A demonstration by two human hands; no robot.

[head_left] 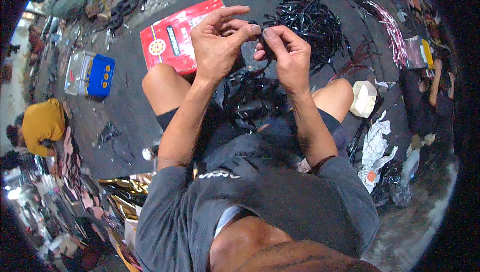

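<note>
Left hand (216, 43) and right hand (290, 58) both pinch a glossy black strip (268, 63), thumbs nearly touching; its length hangs below the right hand.

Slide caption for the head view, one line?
Left hand and right hand, fingertips close together, handle a thin black strip; a red box and glossy black pile lie beyond.

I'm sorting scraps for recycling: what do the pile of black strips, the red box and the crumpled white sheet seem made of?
Pile of black strips: probably thin, glossy plastic; bright highlights run along the curling strands.
Red box: likely smooth printed cardboard; flat faces, straight-cut edges.
Crumpled white sheet: paper or thin film; its creases fit either.
</note>
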